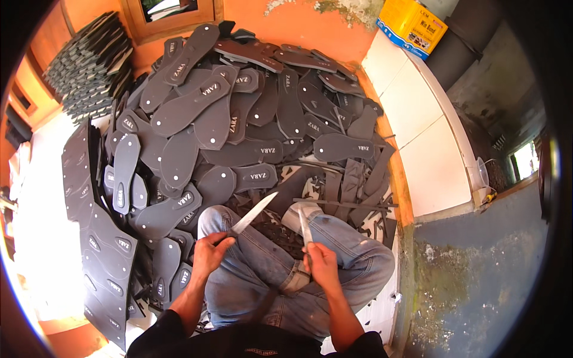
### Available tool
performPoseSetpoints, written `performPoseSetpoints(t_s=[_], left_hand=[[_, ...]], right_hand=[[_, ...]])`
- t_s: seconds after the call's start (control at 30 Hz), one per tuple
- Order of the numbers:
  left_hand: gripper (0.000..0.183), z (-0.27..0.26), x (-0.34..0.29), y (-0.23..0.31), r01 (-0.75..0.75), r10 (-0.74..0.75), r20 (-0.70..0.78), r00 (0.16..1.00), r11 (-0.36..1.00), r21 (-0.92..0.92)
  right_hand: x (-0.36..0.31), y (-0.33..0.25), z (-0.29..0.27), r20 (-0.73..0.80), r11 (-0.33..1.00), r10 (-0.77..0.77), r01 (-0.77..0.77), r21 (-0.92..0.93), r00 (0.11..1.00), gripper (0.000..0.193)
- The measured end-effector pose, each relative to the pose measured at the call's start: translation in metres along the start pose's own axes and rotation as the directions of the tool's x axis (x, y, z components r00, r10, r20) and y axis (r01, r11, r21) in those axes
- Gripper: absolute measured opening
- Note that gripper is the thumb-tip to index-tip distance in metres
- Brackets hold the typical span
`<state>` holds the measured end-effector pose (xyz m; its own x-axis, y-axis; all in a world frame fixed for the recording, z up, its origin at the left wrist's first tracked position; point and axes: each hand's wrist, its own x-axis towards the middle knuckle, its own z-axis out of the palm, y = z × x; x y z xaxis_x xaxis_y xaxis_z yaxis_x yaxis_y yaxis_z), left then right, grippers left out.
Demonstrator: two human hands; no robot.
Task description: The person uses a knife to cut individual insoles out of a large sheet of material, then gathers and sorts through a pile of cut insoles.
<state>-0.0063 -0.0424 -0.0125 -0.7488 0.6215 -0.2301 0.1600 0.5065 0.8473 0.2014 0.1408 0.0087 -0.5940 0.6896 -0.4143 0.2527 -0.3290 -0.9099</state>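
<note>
Above my lap, my left hand is closed around the handle of a knife, its broad pale blade slanting up and to the right. My right hand grips a second, narrower blade that looks like a knife, pointing away from me; its dark handle shows partly below the fingers. The two blades are apart. Beneath them are my crossed legs in blue jeans. Just beyond my knees lies a large heap of dark grey foam sandal soles with white dots and light lettering.
On the left stand printed foam sheets, and behind them a tall stack of cut pieces. Dark offcut strips litter the floor ahead. At right, a white tiled ledge carries a yellow and blue tin beside a dark roll.
</note>
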Motion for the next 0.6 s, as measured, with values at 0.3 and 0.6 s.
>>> performPoseSetpoints(t_s=[0.3, 0.6], left_hand=[[0.023, 0.033, -0.012, 0.033, -0.201, 0.209, 0.044, 0.977, 0.969, -0.142], [0.028, 0.035, -0.013, 0.041, 0.333, -0.069, 0.469, 0.881, 0.794, -0.509]], right_hand=[[0.0, 0.015, 0.025, -0.013, 0.983, -0.017, 0.014, -0.184, 1.0, 0.025], [0.003, 0.003, 0.04, 0.035, 0.498, -0.74, 0.583, -0.642, 0.671, 0.02]])
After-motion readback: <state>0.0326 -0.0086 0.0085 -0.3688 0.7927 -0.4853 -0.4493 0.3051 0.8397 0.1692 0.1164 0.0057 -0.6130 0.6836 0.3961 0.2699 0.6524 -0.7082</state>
